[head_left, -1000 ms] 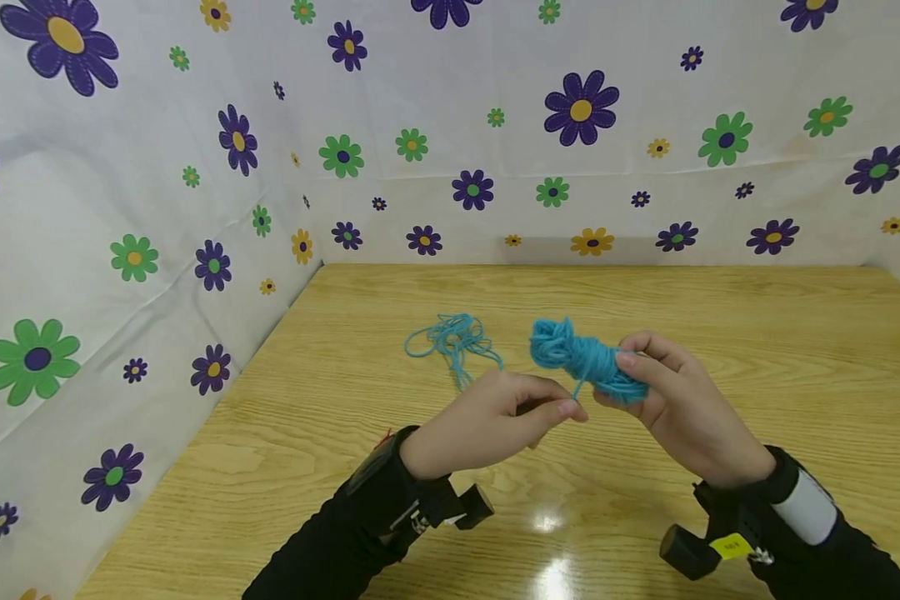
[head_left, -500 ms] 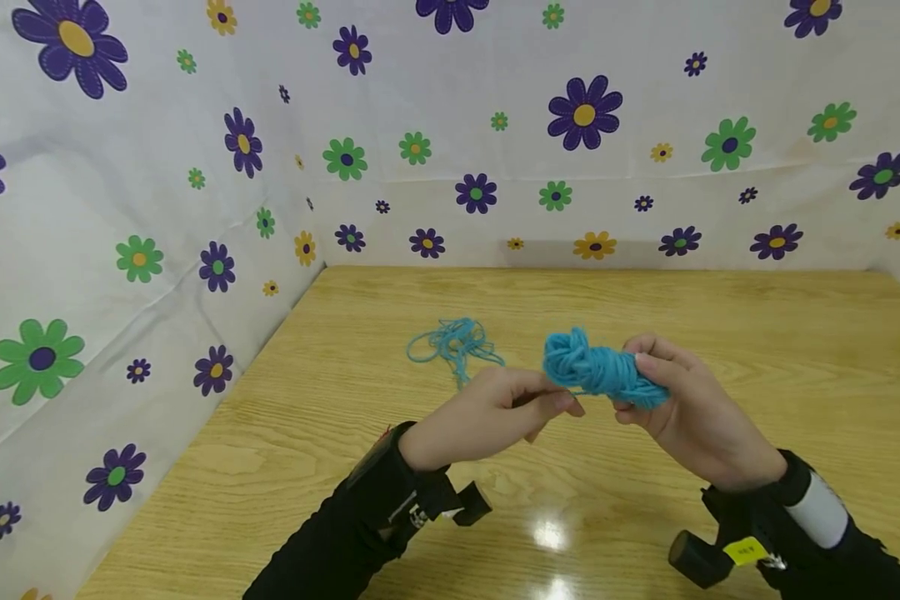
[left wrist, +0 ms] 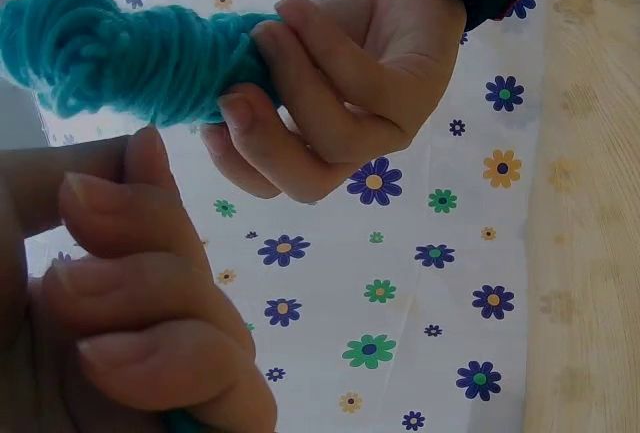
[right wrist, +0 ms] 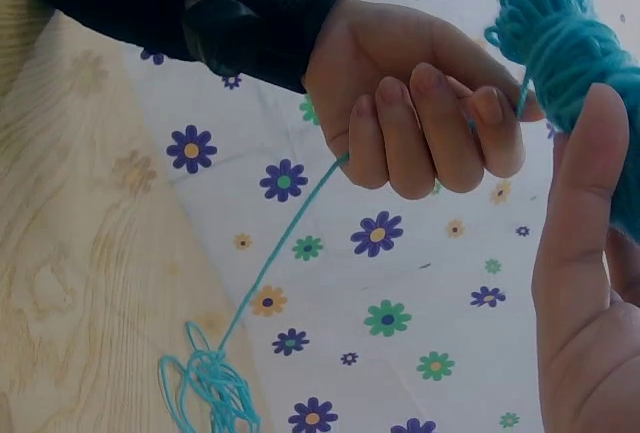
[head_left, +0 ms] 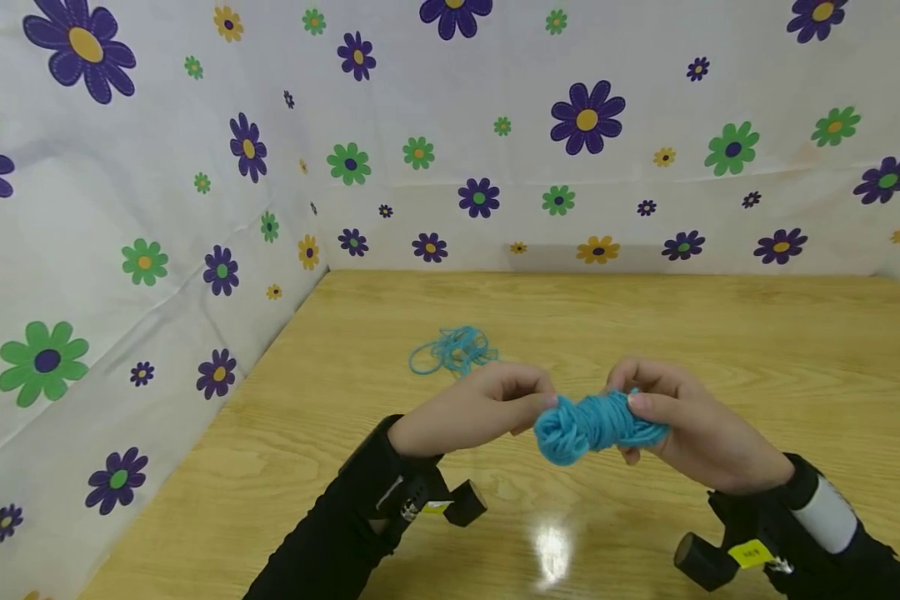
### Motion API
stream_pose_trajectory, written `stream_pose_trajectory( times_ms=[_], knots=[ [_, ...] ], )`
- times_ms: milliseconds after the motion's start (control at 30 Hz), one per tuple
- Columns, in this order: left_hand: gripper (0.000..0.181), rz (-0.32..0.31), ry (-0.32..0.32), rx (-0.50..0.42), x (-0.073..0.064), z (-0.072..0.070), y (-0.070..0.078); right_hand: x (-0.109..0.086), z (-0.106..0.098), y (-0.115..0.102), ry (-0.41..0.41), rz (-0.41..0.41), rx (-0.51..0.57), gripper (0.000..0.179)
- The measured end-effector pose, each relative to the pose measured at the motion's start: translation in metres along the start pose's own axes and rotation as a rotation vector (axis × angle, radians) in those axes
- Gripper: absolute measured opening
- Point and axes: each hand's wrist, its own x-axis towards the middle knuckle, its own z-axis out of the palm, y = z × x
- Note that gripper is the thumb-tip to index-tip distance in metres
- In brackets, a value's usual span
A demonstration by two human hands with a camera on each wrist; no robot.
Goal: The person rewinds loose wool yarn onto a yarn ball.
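Observation:
My right hand grips one end of a bundle of blue yarn, wound tightly round its middle with loops at the free end. Close by that looped end, my left hand pinches the yarn strand between thumb and forefinger. In the right wrist view the strand passes through the curled left fingers and runs down to a loose tangle of yarn. The left wrist view has the bundle just above the left fingertips. Both hands are raised over the table.
The loose yarn pile lies on the wooden table beyond the left hand. A white flowered cloth hangs along the back and left edges of the table. Each wrist carries a strapped camera.
The bundle has turned and dipped in the right hand, its looped end now lower and nearer the viewer. The left hand has come from below the bundle up beside its looped end.

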Motion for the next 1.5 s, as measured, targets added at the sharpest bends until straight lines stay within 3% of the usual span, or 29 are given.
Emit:
stream_pose_trajectory(
  times_ms=[300,500,700,1067,1500],
  knots=[
    [0.025,-0.019,-0.016,-0.047,-0.003,-0.002,0.001,-0.003,0.005,-0.006,0.038,0.127,-0.174,0.021],
    [0.025,-0.029,-0.022,-0.054,-0.004,-0.003,0.004,-0.002,0.008,-0.009,0.076,0.153,-0.422,0.018],
    [0.024,-0.049,0.005,-0.036,-0.007,-0.004,0.005,0.001,0.012,-0.011,0.159,0.255,-0.611,0.019],
    [0.024,-0.073,0.052,0.001,-0.010,-0.005,0.009,0.006,0.017,-0.012,0.351,0.332,-0.783,0.035],
    [0.024,-0.036,0.077,0.052,-0.007,0.001,0.013,0.009,0.012,-0.008,0.542,0.249,-0.792,0.027]
  ],
)
